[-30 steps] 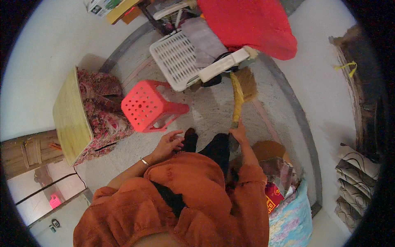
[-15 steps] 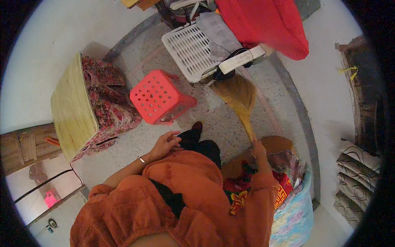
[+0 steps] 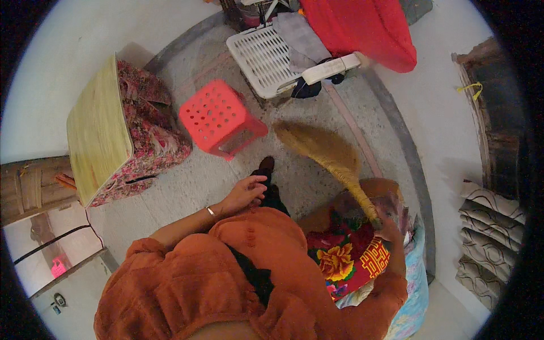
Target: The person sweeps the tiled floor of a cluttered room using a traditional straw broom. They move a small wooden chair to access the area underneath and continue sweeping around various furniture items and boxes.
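Observation:
My right hand [image 3: 389,228] is wrapped round the handle end of a straw broom [image 3: 323,148]. The broom's bristles fan out over the speckled floor, pointing away and to the left, below the white plastic chair [image 3: 263,62]. My left hand [image 3: 249,192] hangs in front of my body with loosely bent fingers and nothing in it. Just beyond the left hand stands a coral-red plastic stool [image 3: 214,118] with a holed seat. Close by my right forearm lies a red cloth [image 3: 337,263] with a yellow flower and yellow patterning.
A table with a yellowish top [image 3: 99,133] and a floral cloth [image 3: 150,136] stands at the left. Grey fabric [image 3: 300,39] lies on the chair, beside a red cover [image 3: 362,31]. A pale blue bundle [image 3: 418,272] is at the right, near folded patterned cushions [image 3: 484,238] along the wall.
My right hand has drawn back toward me and slightly right with the broom. The bristles have swung left and nearer, away from the chair. My left hand has shifted a little right.

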Demonstrator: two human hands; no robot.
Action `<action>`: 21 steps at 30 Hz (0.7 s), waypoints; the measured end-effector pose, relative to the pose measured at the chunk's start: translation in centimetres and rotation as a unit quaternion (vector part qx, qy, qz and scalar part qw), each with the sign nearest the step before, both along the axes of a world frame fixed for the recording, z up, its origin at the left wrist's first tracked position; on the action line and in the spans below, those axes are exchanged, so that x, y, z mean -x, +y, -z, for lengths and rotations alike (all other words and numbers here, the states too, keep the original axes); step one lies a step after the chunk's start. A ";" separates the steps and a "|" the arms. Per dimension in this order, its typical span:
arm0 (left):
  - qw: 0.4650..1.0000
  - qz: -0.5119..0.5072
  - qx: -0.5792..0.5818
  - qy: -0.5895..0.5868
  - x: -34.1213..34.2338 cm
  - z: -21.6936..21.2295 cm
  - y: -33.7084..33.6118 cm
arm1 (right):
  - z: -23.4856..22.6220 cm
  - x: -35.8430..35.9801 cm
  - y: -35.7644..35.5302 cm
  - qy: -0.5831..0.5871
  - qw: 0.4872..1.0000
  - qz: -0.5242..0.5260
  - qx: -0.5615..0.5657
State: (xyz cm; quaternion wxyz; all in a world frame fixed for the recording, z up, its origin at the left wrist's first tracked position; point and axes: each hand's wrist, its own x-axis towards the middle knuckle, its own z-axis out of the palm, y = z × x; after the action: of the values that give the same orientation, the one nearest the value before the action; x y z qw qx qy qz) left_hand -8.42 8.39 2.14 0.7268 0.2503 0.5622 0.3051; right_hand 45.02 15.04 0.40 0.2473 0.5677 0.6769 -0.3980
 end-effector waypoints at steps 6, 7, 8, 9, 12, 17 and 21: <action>1.000 -0.001 0.020 0.012 0.1 1.3 -5.3 | -3.1 -0.2 -0.4 0.134 0.986 0.094 -0.041; 1.000 -0.004 0.027 0.015 0.1 1.2 -5.9 | 0.6 -2.4 -1.3 0.151 0.979 0.065 -0.118; 1.000 -0.005 0.021 0.018 0.3 1.2 -6.4 | 3.1 -2.6 -1.7 0.282 0.937 0.204 -0.045; 1.000 -0.007 0.013 0.023 0.6 1.2 -6.8 | 4.3 -1.0 -1.0 0.272 0.932 0.240 -0.026; 0.999 -0.009 0.028 0.027 1.4 -0.2 -7.9 | 11.2 4.8 0.7 0.173 0.947 0.265 -0.047; 0.999 -0.010 0.014 0.030 4.4 0.8 -10.2 | 19.7 15.3 -3.9 0.165 0.906 0.390 -0.011; 0.999 -0.023 0.015 0.042 8.3 0.7 -12.6 | 21.2 22.1 -12.7 0.050 0.961 0.257 -0.085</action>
State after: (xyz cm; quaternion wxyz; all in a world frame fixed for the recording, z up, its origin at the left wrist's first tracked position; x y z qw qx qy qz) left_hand -16.75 -4.25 1.48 0.6986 0.2393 0.6024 0.3028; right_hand 22.88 2.38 -20.77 0.0535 0.7205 0.5510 -0.4175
